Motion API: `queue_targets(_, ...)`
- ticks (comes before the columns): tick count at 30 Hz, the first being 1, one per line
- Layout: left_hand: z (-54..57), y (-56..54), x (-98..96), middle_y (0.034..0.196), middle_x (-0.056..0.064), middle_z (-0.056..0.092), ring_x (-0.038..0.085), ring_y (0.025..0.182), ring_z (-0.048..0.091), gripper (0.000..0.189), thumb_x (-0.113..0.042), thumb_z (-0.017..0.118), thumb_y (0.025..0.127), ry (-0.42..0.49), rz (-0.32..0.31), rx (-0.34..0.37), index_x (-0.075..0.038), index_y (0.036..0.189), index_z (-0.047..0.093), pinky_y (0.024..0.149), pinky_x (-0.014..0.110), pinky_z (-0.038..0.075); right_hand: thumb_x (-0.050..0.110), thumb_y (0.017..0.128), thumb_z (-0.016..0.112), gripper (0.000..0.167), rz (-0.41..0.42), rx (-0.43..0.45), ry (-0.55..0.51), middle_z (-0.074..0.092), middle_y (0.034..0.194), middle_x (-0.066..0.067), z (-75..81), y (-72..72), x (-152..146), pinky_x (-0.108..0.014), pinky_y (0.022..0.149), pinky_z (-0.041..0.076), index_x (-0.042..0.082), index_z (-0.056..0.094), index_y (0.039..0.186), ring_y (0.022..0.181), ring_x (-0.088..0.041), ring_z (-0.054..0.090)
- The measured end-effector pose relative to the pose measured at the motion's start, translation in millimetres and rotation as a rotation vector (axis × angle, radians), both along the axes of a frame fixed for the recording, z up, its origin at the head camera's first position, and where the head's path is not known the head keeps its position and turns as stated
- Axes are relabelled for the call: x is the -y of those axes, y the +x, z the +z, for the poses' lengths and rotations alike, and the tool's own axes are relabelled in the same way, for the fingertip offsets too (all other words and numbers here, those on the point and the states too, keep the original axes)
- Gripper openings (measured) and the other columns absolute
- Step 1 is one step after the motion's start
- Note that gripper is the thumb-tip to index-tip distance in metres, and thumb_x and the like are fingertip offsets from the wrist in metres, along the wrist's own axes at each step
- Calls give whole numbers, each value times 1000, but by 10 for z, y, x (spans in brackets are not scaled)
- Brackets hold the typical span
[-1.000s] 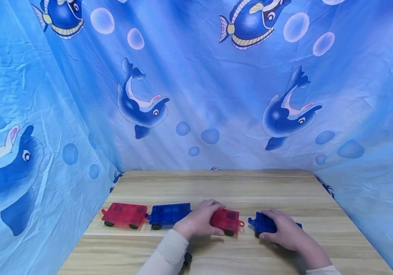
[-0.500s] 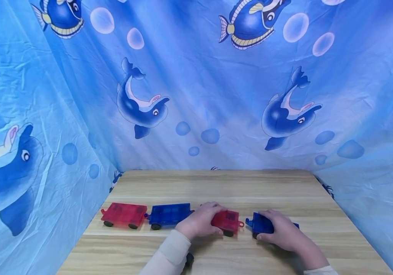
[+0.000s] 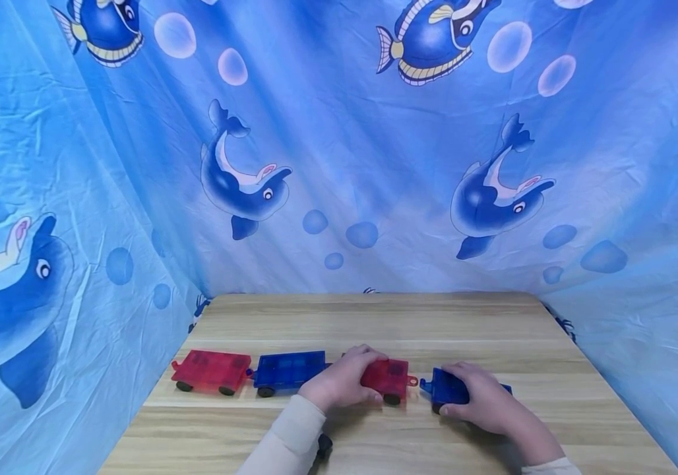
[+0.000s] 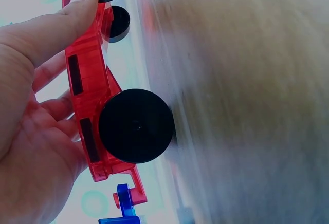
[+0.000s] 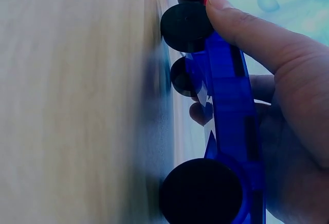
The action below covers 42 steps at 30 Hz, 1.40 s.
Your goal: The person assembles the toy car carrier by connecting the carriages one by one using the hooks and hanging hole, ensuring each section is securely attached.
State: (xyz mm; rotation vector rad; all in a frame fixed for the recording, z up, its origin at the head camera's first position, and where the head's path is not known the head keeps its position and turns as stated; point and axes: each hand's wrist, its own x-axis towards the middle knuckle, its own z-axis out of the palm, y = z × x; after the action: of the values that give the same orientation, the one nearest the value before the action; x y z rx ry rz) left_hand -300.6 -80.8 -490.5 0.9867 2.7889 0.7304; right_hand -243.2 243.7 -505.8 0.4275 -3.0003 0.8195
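Observation:
My left hand [image 3: 341, 381] grips a translucent red toy train car [image 3: 392, 377] by its sides, thumb at the near edge, as the left wrist view also shows. A ring coupling sticks out of its right end. Just right of it, my right hand [image 3: 487, 401] holds a translucent blue toy train car [image 3: 447, 389] between thumb and fingers. The blue car's hook [image 3: 425, 385] points at the red ring, a small gap between them. On the left stand another blue car [image 3: 289, 369] and another red car [image 3: 213, 371], linked by their couplings. Black wheels [image 4: 136, 126] show underneath.
The cars are in a row across a wood-grain table [image 3: 374, 316]. A blue curtain [image 3: 339, 132] printed with dolphins and fish hangs around its back and sides. A small black object [image 3: 324, 447] shows beside my left sleeve [image 3: 288, 432].
My right hand has slid the blue car left, narrowing the gap between its hook and the red car's ring. My left hand keeps its hold, and its row has shifted very slightly left.

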Motion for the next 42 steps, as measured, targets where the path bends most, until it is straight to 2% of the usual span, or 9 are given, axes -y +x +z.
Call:
queue_targets(7, -14, -11, 0, 131, -9, 58, 15, 118, 57, 75, -39, 91, 83, 24, 1, 20, -32, 149, 57, 93, 35, 55, 56, 77, 89, 87, 12, 4, -2, 60, 144, -13, -3, 1, 26, -66, 107, 43, 12, 60, 147, 135, -42, 53)
queue_targets(13, -18, -14, 7, 131, -11, 57, 13, 116, 57, 74, -40, 91, 82, 34, 15, 39, -35, 148, 57, 91, 35, 55, 58, 76, 89, 89, 18, 37, -8, 58, 146, -14, -9, 0, 43, -68, 107, 42, 14, 60, 147, 137, -44, 51)
queue_targets(19, -7, -12, 2, 130, -11, 57, 13, 115, 57, 73, -39, 91, 83, 41, 12, 46, -34, 148, 57, 91, 34, 56, 57, 77, 89, 89, 39, 44, -26, 58, 147, -11, -9, -1, 73, -67, 107, 43, 13, 59, 148, 136, -40, 52)
queue_targets(42, -21, -20, -17, 131, -8, 59, 11, 114, 56, 72, -39, 90, 84, 16, -12, -1, -30, 148, 58, 91, 33, 55, 60, 76, 88, 90, 19, 42, -3, 59, 146, -11, 3, 23, 151, -67, 107, 42, 15, 60, 148, 136, -40, 52)
